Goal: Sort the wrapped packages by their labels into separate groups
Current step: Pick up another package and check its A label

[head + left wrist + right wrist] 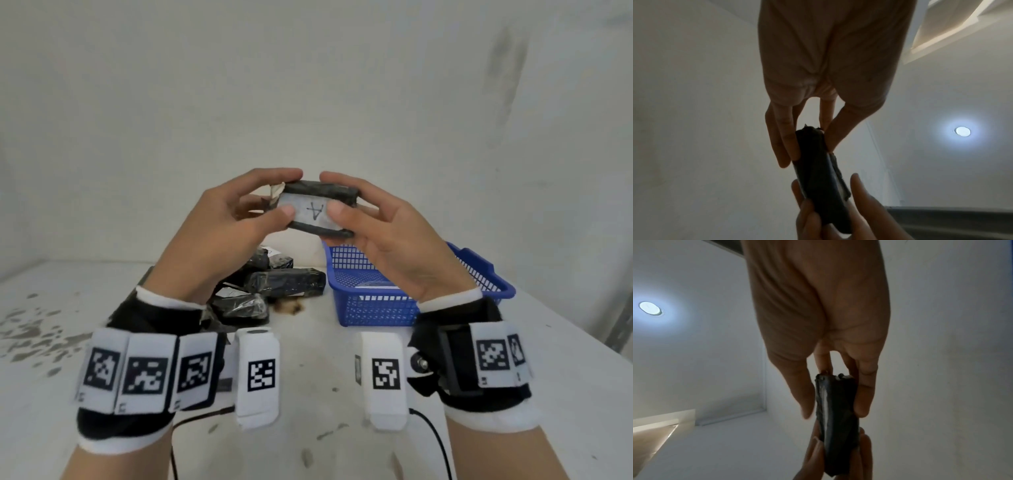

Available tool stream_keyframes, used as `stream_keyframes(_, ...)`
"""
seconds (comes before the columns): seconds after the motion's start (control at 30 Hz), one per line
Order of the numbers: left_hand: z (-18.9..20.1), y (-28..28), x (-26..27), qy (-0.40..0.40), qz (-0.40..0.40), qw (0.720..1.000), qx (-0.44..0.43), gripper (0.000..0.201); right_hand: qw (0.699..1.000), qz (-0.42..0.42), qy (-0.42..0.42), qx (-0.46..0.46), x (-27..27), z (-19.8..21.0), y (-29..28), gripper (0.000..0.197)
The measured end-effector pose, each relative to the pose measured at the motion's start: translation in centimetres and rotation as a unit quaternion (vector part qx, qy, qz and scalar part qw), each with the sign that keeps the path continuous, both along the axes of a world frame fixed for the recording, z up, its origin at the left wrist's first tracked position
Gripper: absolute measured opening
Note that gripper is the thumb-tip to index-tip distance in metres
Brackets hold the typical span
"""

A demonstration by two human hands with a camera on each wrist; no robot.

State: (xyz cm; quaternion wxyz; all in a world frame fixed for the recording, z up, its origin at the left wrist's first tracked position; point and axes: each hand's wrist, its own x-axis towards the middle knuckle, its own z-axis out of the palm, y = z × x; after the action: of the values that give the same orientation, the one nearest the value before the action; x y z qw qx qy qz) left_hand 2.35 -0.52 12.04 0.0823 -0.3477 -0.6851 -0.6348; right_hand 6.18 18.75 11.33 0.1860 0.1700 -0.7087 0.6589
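A black-wrapped package (pixel 317 210) with a white label marked "A" is held up in the air in front of the wall. My left hand (pixel 239 219) pinches its left end between thumb and fingers. My right hand (pixel 373 226) pinches its right end the same way. In the left wrist view the package (pixel 818 170) shows edge-on between the left hand (pixel 803 146) and the right hand's fingers below. The right wrist view shows the package (pixel 836 418) in the right hand (pixel 836 394). A pile of black wrapped packages (pixel 274 287) lies on the table under my hands.
A blue mesh plastic basket (pixel 376 305) stands on the white table (pixel 308 394) to the right of the pile. A brown stain (pixel 291 307) marks the table beside the pile. A black cable (pixel 435 442) runs near the front edge. A white wall stands close behind.
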Motion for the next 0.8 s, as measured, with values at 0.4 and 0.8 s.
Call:
stream_keyframes(0.4, 0.1, 0.1, 0.4, -0.005, 0.022, 1.000, -0.017, 0.042, 0.999, -0.010, 0.017, 0.040, 0.5, 0.3, -0.6, 0.043)
stream_keyframes(0.8, 0.2, 0.4, 1.1, -0.016, 0.011, 1.000, -0.014, 0.057, 0.997, -0.049, 0.026, 0.061, 1.5, 0.5, -0.7, 0.044)
